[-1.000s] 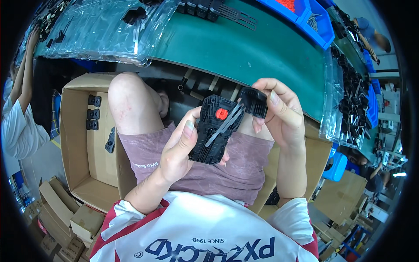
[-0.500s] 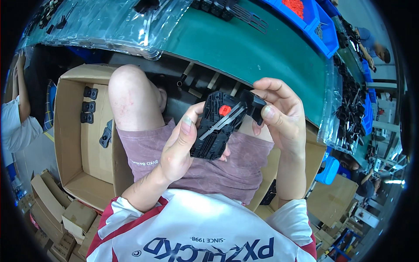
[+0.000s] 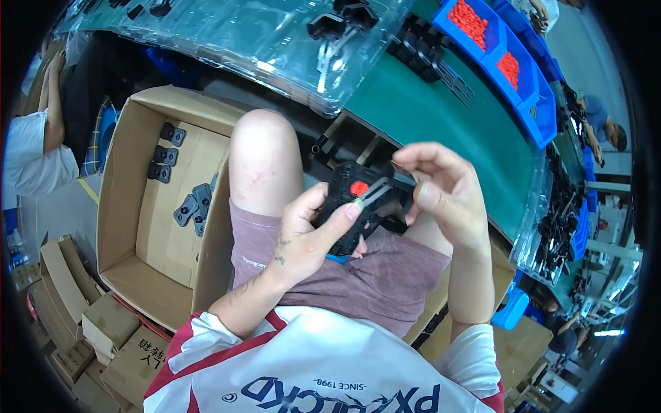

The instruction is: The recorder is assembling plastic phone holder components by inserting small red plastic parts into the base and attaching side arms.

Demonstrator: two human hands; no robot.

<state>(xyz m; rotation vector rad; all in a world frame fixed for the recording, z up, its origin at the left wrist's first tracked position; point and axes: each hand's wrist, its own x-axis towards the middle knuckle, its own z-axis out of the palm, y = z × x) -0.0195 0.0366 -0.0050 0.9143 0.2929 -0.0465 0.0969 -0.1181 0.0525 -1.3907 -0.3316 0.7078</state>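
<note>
In my left hand (image 3: 303, 237) is a black plastic housing (image 3: 341, 180), held tilted above my lap. Its fingers wrap round the side, and the thumb presses on a grey toothed metal strip (image 3: 375, 192) lying slantwise across the housing. A small red part (image 3: 359, 188) sits in the housing beside the strip. My right hand (image 3: 451, 193) grips a black end piece (image 3: 403, 182) at the strip's upper right end, between thumb and curled fingers. Part of the strip is covered by my left thumb.
An open cardboard box (image 3: 113, 206) at my left contains several dark grey parts (image 3: 186, 210). Ahead, the green table (image 3: 406, 113) bears clear plastic sheeting, black pieces with metal strips (image 3: 427, 58) and blue bins (image 3: 520, 82) with red parts. Other people work at both sides.
My left thumb has moved from the housing's edge onto the toothed strip. The black end piece now sits closer against the housing. The view has shifted, so the table and box appear further right.
</note>
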